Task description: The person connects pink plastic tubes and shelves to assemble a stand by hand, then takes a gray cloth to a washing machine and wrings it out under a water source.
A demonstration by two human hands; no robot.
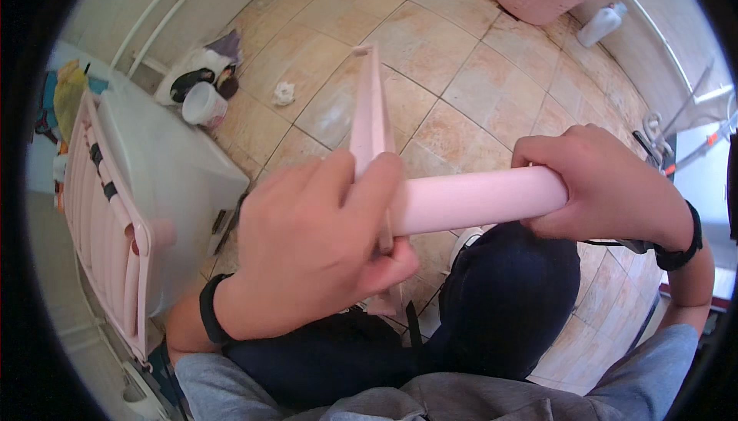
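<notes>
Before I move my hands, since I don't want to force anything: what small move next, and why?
I'd probably shift the left hand's fingers slightly: they cover where the smooth, round, pale-pink plastic-looking tube meets the long, narrow, pale-pink plastic-looking bar, so its fit can't be seen. The right hand grips the tube's other end, steadying it.

Before me a beige tiled floor (453,71), stained in places, meets pale walls (211,18) along its left and right edges. White pipes (154,14) cross the left one. The pale shape (699,183) near the floor's right edge may be furniture.
</notes>
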